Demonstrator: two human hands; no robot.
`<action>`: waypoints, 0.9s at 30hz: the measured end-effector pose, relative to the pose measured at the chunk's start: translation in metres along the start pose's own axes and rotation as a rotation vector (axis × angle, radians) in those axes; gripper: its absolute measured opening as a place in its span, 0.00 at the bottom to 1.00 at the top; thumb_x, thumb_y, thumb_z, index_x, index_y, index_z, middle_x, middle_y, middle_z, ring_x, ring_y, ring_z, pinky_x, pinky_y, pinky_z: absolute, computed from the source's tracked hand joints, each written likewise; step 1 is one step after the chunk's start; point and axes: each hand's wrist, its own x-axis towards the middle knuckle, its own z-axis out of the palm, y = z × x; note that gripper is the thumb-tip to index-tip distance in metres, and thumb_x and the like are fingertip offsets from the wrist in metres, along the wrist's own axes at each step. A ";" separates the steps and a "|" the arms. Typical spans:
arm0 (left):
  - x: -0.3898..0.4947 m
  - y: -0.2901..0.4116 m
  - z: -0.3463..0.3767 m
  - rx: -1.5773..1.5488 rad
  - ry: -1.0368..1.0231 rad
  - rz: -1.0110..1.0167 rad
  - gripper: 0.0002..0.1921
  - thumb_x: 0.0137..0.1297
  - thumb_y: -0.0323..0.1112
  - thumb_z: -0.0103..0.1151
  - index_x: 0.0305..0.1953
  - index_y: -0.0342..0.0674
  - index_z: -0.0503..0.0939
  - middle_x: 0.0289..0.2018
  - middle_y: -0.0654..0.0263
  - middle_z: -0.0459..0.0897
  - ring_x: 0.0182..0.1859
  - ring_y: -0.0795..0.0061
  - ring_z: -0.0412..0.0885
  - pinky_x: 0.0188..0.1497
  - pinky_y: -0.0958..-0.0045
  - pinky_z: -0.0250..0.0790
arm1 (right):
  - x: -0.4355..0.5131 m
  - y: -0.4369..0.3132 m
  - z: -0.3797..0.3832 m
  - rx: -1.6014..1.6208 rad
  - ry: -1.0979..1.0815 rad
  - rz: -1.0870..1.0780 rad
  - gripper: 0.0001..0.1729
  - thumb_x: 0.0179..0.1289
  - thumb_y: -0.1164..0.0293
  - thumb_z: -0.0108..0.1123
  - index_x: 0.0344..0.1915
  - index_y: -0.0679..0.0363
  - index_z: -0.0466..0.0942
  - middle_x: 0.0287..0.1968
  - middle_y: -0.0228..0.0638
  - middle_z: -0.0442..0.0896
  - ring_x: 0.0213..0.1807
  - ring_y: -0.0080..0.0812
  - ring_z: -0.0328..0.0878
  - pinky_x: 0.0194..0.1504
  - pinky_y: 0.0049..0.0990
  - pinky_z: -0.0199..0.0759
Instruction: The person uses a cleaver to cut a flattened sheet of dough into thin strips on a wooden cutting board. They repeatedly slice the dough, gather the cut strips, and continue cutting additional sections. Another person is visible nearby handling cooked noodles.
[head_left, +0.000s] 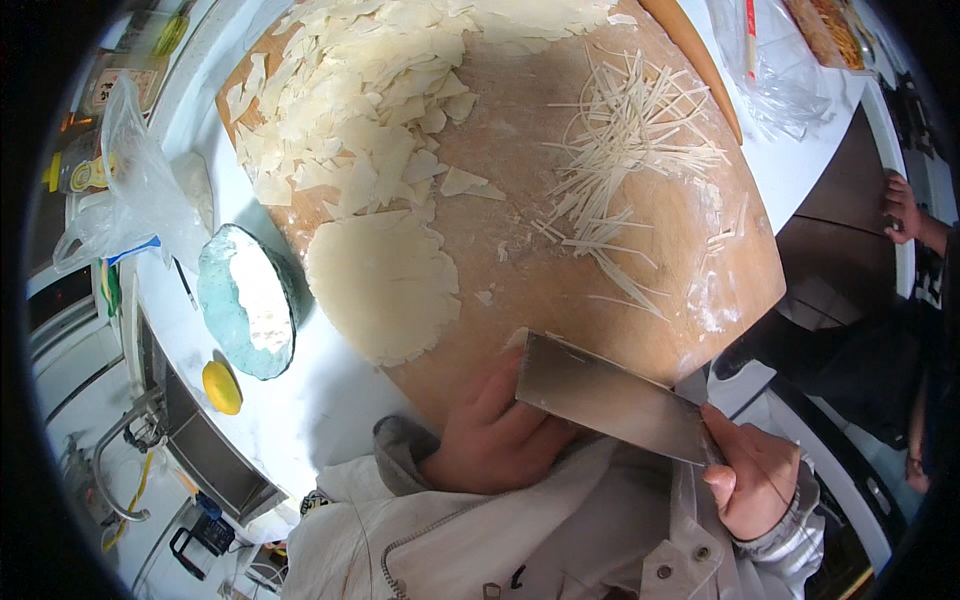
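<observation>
My right hand grips a Chinese cleaver near the board's front corner, its wide steel blade angled up to the left. My left hand lies low on the wooden board, partly behind the blade, with its fingertips by a small bit of dough; whether it holds anything is hidden. Left of centre is a thin round dough sheet with ragged edges. Beyond it lies a heap of flat, torn-looking dough pieces. Cut noodles are piled loosely at the board's right.
A green glass bowl of flour and a yellow lemon stand left of the board. A wooden rolling pin rests along its upper right edge, near a clear plastic bag. Another person's hand shows at far right. A sink is lower left.
</observation>
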 end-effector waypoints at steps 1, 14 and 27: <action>0.000 0.000 -0.002 0.036 -0.005 0.035 0.17 0.47 0.31 0.72 0.42 0.39 0.88 0.52 0.53 0.81 0.52 0.46 0.81 0.53 0.52 0.77 | 0.002 -0.001 -0.001 0.002 -0.030 -0.003 0.40 0.79 0.42 0.39 0.51 0.69 0.83 0.23 0.43 0.79 0.21 0.46 0.78 0.27 0.38 0.72; -0.002 0.003 0.003 0.102 0.018 0.051 0.15 0.51 0.31 0.70 0.42 0.36 0.87 0.48 0.56 0.83 0.53 0.49 0.81 0.52 0.55 0.78 | 0.023 0.007 -0.004 0.135 -0.051 -0.029 0.38 0.78 0.44 0.42 0.51 0.70 0.82 0.25 0.44 0.81 0.24 0.45 0.81 0.29 0.36 0.75; 0.006 0.000 -0.005 -0.169 -0.030 -0.085 0.19 0.41 0.29 0.66 0.41 0.34 0.86 0.49 0.53 0.82 0.53 0.50 0.82 0.52 0.56 0.79 | -0.005 0.018 -0.002 0.133 0.024 -0.053 0.39 0.77 0.41 0.43 0.50 0.68 0.85 0.18 0.39 0.79 0.16 0.36 0.78 0.23 0.32 0.74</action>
